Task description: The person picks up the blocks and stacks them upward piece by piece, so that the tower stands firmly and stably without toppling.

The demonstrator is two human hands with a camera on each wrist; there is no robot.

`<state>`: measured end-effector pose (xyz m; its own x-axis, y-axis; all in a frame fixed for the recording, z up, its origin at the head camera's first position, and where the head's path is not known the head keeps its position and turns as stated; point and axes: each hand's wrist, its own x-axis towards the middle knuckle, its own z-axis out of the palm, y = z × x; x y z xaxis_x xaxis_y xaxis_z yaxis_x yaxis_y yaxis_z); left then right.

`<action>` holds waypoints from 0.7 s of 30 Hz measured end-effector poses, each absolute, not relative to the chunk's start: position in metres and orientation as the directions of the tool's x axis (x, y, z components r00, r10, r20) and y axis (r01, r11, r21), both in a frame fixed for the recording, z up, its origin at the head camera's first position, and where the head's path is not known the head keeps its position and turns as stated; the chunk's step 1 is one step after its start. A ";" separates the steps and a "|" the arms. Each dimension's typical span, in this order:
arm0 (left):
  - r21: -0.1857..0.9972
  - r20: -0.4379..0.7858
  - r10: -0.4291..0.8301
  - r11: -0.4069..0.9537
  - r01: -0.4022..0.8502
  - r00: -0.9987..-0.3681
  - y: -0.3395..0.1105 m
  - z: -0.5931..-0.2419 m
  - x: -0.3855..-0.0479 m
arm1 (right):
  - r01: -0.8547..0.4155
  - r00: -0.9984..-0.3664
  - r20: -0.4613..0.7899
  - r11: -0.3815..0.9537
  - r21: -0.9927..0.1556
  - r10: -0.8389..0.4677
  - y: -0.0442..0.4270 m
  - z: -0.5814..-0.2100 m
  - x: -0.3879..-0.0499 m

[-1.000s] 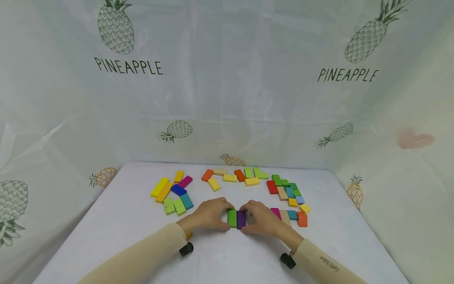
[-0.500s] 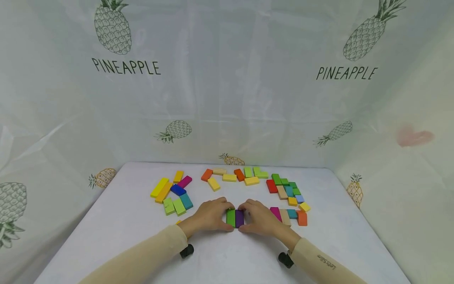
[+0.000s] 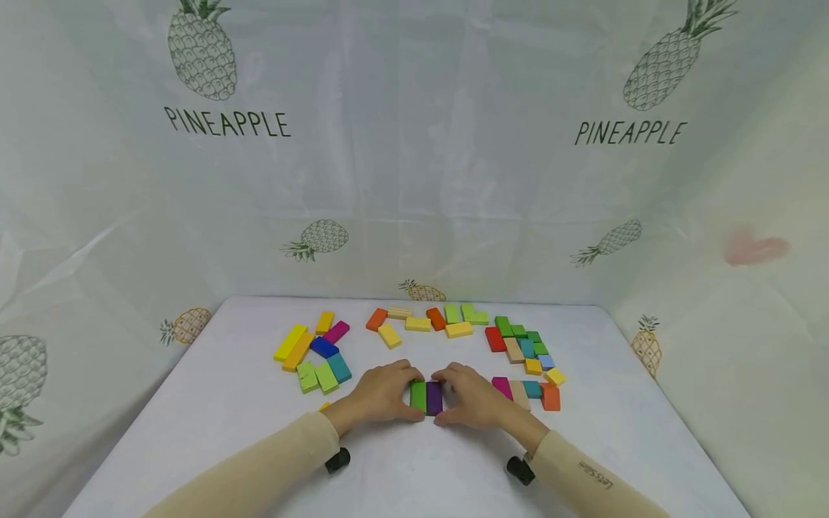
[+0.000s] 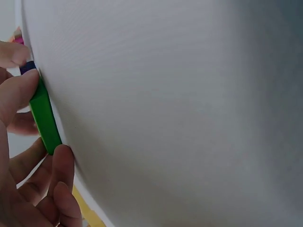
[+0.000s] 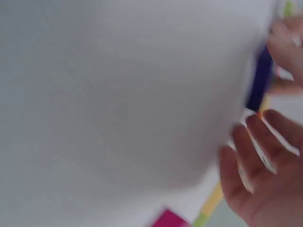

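A green block point(image 3: 418, 398) and a purple block point(image 3: 435, 400) lie side by side on the white tabletop in the middle of the head view, their long sides together. My left hand point(image 3: 383, 394) pinches the green block by its two ends; in the left wrist view, thumb and fingertips meet the green block point(image 4: 46, 118). From the other side my right hand point(image 3: 478, 398) holds the purple block between thumb and fingers. The right wrist view is blurred, with the purple block point(image 5: 260, 78) between thumb and fingertips; exact finger contact there is unclear.
Several coloured blocks lie left, including a teal block point(image 3: 340, 367). More form a row at the back, among them a yellow block point(image 3: 417, 324). Others sit at right, such as an orange block point(image 3: 550, 397). A pineapple-print sheet point(image 3: 414, 180) hangs behind the table.
Both hands and the two blocks have shifted slightly left, with the head view itself also drifting a little. The pair stays side by side and the surrounding blocks keep their layout.
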<state>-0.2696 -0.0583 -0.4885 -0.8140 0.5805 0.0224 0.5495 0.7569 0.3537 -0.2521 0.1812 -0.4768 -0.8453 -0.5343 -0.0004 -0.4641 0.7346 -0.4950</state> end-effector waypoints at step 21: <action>0.361 0.010 0.581 0.757 0.545 -0.814 -0.060 -0.490 -0.269 | -0.335 -0.939 -0.028 0.930 -0.153 -0.343 0.282 -0.465 -0.349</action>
<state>-0.2688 -0.0604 -0.4896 -0.8135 0.5815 0.0096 0.5451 0.7566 0.3611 -0.3489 0.2820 -0.4653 -0.9388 -0.3434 -0.0280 -0.3355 0.9295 -0.1530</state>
